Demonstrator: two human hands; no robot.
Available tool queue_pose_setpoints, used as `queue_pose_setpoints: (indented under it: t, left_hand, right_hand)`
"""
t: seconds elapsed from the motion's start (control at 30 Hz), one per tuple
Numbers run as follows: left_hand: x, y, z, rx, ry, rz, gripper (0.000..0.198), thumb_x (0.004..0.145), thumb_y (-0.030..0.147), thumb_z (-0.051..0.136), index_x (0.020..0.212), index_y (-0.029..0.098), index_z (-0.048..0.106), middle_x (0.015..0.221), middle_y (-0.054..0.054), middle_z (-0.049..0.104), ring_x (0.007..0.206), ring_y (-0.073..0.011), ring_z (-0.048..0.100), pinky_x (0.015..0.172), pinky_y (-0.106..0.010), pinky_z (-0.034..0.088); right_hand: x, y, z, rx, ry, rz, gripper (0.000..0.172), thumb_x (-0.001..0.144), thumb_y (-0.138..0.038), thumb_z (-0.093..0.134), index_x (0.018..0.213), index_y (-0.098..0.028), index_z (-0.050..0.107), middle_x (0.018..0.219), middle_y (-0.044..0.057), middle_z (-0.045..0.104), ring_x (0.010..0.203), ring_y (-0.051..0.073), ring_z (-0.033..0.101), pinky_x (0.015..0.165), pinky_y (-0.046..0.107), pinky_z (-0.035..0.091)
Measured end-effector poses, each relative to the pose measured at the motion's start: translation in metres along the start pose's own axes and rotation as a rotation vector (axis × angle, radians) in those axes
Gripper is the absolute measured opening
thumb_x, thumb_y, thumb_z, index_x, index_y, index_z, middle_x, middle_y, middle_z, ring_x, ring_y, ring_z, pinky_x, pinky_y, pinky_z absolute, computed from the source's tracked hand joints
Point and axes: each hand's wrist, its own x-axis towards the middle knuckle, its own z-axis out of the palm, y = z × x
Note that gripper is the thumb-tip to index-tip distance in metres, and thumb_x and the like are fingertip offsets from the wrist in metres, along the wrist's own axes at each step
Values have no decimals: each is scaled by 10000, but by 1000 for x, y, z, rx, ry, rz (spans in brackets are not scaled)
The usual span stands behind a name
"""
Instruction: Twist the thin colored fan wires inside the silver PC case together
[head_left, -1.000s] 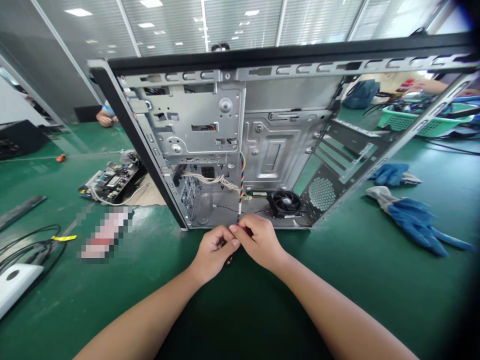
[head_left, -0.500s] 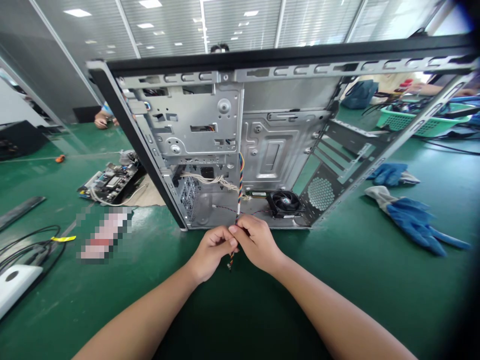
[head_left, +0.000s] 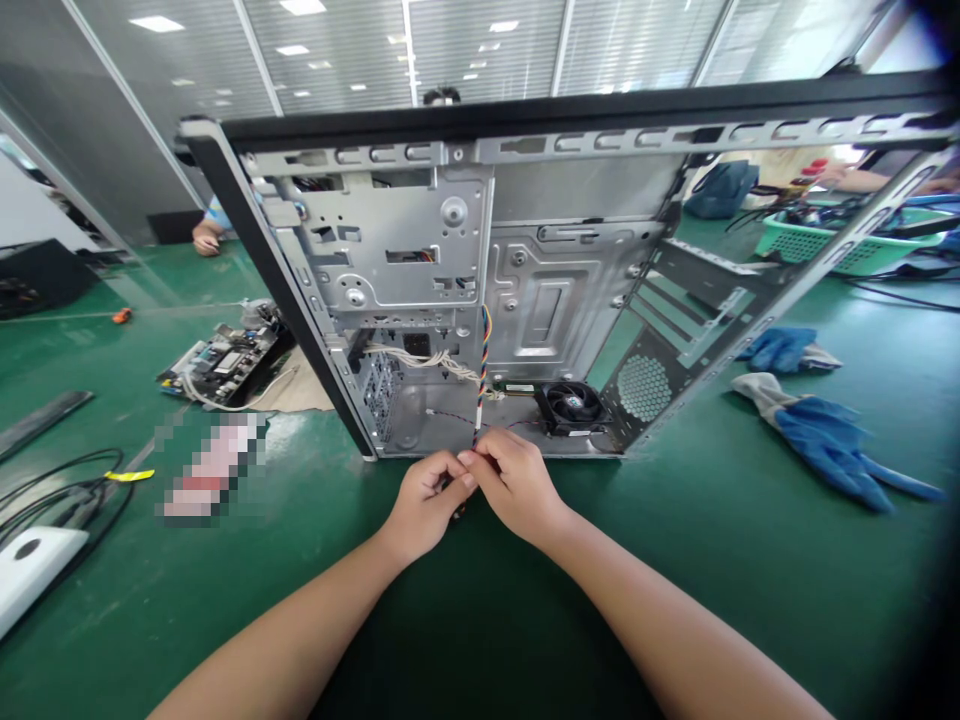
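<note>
Both hands meet at the front edge of an open computer case (head_left: 360,235) that stands on the table. A twisted multicolour cable (head_left: 483,365) comes down from its drive cage to my fingers. My left hand (head_left: 429,505) is closed, thumb and fingers pinching the cable's lower part. My right hand (head_left: 517,485) also pinches the cable, touching the left fingertips. The cable's end is mostly hidden below my left hand. Behind them a bundle of pale wires (head_left: 427,358) hangs inside the case. A black cooling fan (head_left: 574,408) and a green memory stick (head_left: 517,388) lie on the case floor.
A circuit board with parts (head_left: 225,360) lies left of the case, near black cables (head_left: 97,480) and a white device (head_left: 37,565). At right are blue-and-white gloves (head_left: 825,440) and a green basket (head_left: 817,245) of cables. Another person's hand (head_left: 206,240) rests at the far left.
The cable's loose lower end, which hung below my fingers, is now drawn up and mostly hidden behind my left hand. Both hands stay in nearly the same place.
</note>
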Motion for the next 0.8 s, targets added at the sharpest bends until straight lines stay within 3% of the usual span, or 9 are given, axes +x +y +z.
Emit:
queue_pose_setpoints:
  t: [0.23, 0.43, 0.67, 0.8]
  left_hand:
    - [2, 4, 1, -172, -54, -39, 290, 803, 361, 678, 676, 142, 536, 671, 5, 565, 646, -110, 495, 640, -232, 386]
    - [1, 2, 3, -298, -72, -103, 238, 798, 321, 693, 720, 144, 555, 670, 6, 569, 640, -106, 498, 636, -233, 380]
    - [1, 1, 1, -120, 19, -42, 259, 787, 319, 703, 679, 144, 545, 615, 28, 526, 576, -85, 467, 563, -208, 344]
    - [0, 2, 1, -77, 30, -49, 267, 794, 328, 693, 694, 156, 515, 580, 56, 461, 505, -66, 409, 504, -199, 312]
  right_hand:
    - [1, 0, 1, 41, -55, 25, 297, 890, -176, 488, 629, -215, 351, 613, -21, 447, 587, 127, 441, 565, 258, 335]
    - [3, 0, -2, 63, -74, 52, 314, 889, -187, 495, 605, -207, 364, 586, -33, 440, 555, 112, 430, 547, 246, 326]
    - [2, 1, -2, -10, 67, 19, 298, 852, -216, 575, 613, -207, 398, 574, -35, 442, 538, 110, 415, 532, 249, 319]
    - [0, 2, -1, -11, 86, -12, 279, 860, -205, 563, 630, -208, 406, 585, -31, 445, 539, 111, 416, 524, 248, 319]
